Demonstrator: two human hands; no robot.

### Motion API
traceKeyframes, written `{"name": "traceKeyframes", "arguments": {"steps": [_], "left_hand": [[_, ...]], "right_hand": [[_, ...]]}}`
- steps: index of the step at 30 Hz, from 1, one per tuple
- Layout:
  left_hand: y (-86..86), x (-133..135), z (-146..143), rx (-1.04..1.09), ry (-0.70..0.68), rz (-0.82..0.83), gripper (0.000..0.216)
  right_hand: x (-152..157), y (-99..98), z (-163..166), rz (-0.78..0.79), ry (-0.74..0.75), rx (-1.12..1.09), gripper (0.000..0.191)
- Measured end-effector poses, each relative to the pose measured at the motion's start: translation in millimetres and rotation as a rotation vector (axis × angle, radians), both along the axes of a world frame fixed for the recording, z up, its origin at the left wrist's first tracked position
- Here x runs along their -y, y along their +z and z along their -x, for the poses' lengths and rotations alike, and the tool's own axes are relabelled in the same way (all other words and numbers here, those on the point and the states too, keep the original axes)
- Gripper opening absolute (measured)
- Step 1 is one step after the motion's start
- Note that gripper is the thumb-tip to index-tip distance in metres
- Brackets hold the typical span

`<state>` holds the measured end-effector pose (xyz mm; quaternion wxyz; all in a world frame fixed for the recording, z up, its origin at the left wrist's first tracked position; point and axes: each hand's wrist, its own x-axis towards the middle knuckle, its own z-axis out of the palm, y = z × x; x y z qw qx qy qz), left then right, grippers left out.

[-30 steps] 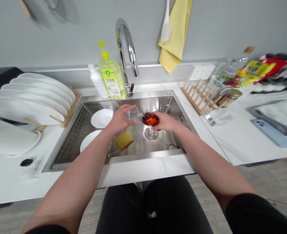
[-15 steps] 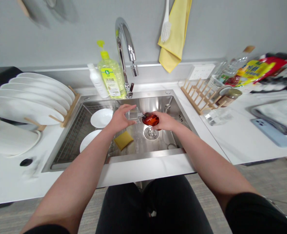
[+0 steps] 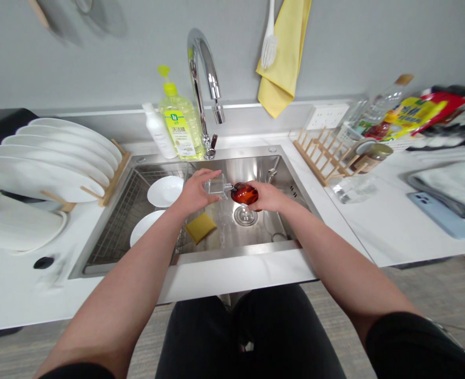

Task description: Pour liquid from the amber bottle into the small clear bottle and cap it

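Note:
Over the steel sink (image 3: pixel 232 251), my left hand (image 3: pixel 195 192) is closed around a small clear glass (image 3: pixel 216 186). My right hand (image 3: pixel 264 196) grips a small amber-red bottle (image 3: pixel 244 193), tipped on its side with its neck pointing at the glass. The two objects meet just above the drain (image 3: pixel 245 216). A yellow sponge (image 3: pixel 200 227) lies on the sink floor below my left wrist.
Two white dishes (image 3: pixel 164 190) rest on a wire rack in the sink's left half. A faucet (image 3: pixel 203 79) and yellow soap bottle (image 3: pixel 179 123) stand behind. White plates (image 3: pixel 54 158) fill a rack at left; a wooden rack (image 3: pixel 327 155), jars and a phone (image 3: pixel 441 213) sit at right.

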<state>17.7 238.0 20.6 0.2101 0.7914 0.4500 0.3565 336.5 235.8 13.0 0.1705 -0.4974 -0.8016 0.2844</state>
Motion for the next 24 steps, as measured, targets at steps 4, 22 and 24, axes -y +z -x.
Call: {"name": "traceKeyframes", "arguments": {"steps": [4, 22, 24], "left_hand": [[-0.4, 0.2, 0.0, -0.006, -0.002, -0.009, 0.087], [-2.4, -1.3, 1.2, -0.063, -0.018, -0.072, 0.086], [-2.7, -1.3, 1.1, -0.068, -0.018, -0.076, 0.087]], "right_hand": [[1.3, 1.5, 0.7, 0.005, -0.001, 0.007, 0.076], [1.9, 3.6, 1.1, 0.024, 0.002, 0.046, 0.079], [1.5, 2.5, 0.8, 0.023, 0.001, 0.042, 0.08]]}}
